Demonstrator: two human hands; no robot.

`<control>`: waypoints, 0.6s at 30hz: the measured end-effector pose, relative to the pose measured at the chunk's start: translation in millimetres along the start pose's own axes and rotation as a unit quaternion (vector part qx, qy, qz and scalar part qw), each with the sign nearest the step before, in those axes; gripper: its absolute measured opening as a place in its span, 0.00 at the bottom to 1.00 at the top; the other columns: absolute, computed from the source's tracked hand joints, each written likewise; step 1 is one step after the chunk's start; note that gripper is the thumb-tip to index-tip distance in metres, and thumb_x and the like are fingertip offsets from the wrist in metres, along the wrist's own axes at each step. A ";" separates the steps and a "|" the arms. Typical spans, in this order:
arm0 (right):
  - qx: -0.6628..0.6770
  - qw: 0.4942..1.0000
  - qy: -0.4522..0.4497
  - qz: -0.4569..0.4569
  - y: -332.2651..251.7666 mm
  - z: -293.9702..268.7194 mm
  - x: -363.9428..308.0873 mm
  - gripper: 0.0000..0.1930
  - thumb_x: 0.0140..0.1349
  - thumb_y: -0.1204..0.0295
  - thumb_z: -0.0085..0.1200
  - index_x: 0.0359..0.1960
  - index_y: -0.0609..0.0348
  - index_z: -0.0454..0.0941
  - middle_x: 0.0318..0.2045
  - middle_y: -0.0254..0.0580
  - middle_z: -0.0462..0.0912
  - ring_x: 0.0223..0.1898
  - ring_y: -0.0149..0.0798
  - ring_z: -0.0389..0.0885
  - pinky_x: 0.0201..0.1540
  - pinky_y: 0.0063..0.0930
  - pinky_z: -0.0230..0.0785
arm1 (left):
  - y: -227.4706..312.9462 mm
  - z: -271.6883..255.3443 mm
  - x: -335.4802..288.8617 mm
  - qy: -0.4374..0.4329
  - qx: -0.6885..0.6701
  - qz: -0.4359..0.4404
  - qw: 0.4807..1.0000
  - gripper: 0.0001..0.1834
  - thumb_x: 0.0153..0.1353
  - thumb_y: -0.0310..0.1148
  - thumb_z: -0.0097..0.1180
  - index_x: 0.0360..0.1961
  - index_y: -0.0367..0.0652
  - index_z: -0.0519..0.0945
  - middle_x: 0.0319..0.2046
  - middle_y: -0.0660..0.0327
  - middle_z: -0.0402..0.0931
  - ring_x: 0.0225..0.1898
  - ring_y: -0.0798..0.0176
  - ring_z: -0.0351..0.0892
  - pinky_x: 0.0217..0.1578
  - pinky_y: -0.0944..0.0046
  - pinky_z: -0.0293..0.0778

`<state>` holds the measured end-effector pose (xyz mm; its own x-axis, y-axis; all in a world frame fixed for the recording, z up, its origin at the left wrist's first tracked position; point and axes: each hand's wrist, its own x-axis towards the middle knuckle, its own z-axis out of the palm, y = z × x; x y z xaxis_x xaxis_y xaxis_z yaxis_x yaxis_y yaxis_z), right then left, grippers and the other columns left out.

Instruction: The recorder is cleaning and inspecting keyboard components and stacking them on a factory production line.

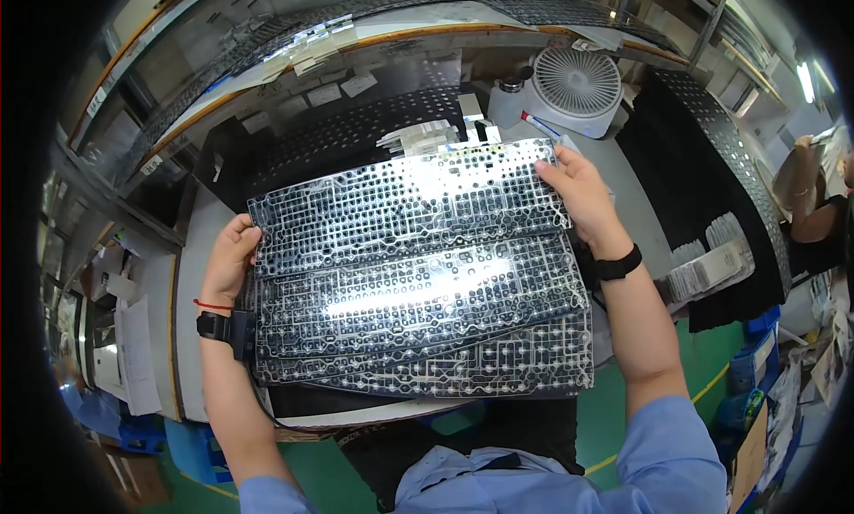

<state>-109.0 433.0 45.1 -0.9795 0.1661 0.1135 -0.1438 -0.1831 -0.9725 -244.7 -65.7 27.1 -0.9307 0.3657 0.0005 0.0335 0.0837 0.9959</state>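
A clear plastic keyboard membrane sheet [391, 216], printed with silvery traces and rows of dark rings, is held up by both my hands. My left hand [229, 254] pinches its left edge between thumb and fingers. At its upper right corner, my right hand [583, 194] grips with the thumb on top; the other fingers are partly hidden behind. Below and nearer to me lie more membrane sheets [427, 296], overlapping and slightly fanned, with a bright glare across the middle. A further sheet [534, 358] shows at the bottom of the pile, over the table's front edge.
A white round fan [578, 82] stands at the back right, beside a clear bottle [507, 100] and a red-capped marker [538, 124]. Bundled white strips [712, 267] lie on black cloth at right. A shelf [382, 40] spans the back. Another person's arm [805, 194] appears far right.
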 end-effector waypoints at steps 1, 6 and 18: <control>-0.013 1.000 -0.003 0.003 0.3 0.0 -0.7 0.13 0.66 0.75 0.55 0.50 0.68 0.73 0.41 0.43 0.84 0.40 0.28 0.83 0.43 0.22 0.76 | -0.6 0.4 -0.2 0.000 0.000 0.002 1.000 0.07 0.67 0.32 0.55 0.44 0.43 0.76 0.26 0.75 0.74 0.22 0.82 0.65 0.24 0.80 0.62; -0.056 0.998 0.005 0.014 0.7 -0.6 -0.5 0.11 0.63 0.75 0.59 0.45 0.68 0.76 0.38 0.41 0.85 0.35 0.26 0.83 0.38 0.20 0.75 | -1.5 1.6 1.4 0.008 -0.004 0.019 1.000 0.06 0.67 0.30 0.54 0.43 0.43 0.76 0.27 0.75 0.75 0.22 0.83 0.65 0.24 0.81 0.62; -0.146 0.985 0.084 -0.025 -3.6 -17.6 1.4 0.08 0.68 0.70 0.54 0.36 0.63 0.80 0.28 0.34 0.82 0.25 0.22 0.75 0.29 0.15 0.65 | -9.1 -10.0 3.6 0.018 -0.065 0.028 0.997 0.07 0.68 0.27 0.51 0.45 0.41 0.75 0.36 0.67 0.79 0.32 0.78 0.75 0.34 0.76 0.71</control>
<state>-107.4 450.9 45.1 -0.9316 0.3306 0.1513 -0.1207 0.1113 -0.9864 -252.0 -74.4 19.0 -0.9409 0.3337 0.0576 0.0405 -0.0583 0.9975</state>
